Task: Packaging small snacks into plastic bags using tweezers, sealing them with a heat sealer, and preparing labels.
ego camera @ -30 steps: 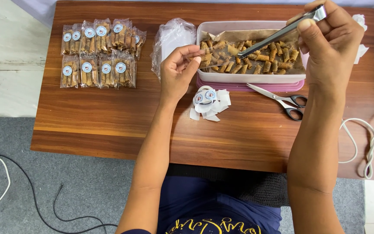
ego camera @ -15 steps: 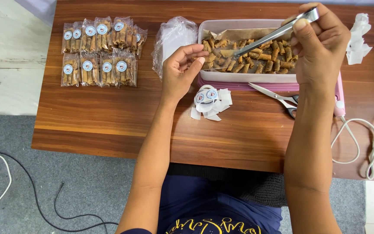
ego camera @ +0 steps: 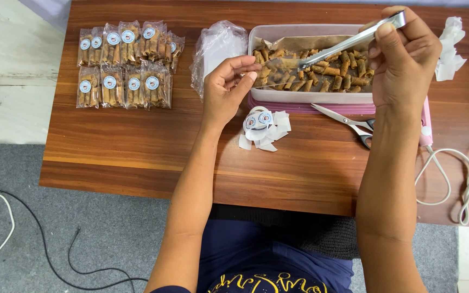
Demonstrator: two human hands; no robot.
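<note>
Filled packets (ego camera: 126, 65): you have two rows of them, each with a round sticker, at the far left of the wooden surface (ego camera: 137, 152).
Empty bags (ego camera: 218, 51): a clear heap lies just right of those packets.
Sticker roll (ego camera: 261, 123): it lies amid white paper scraps, near the middle.
Scissors (ego camera: 348, 122): open, on the surface.
White cord (ego camera: 451, 179): looped at your right edge.
Floor: grey, with a black cable (ego camera: 55, 239).

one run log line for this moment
left hand: holds clear bag open | right hand: grips metal tongs over tub of rolled snacks | packed bags lie far left
</note>
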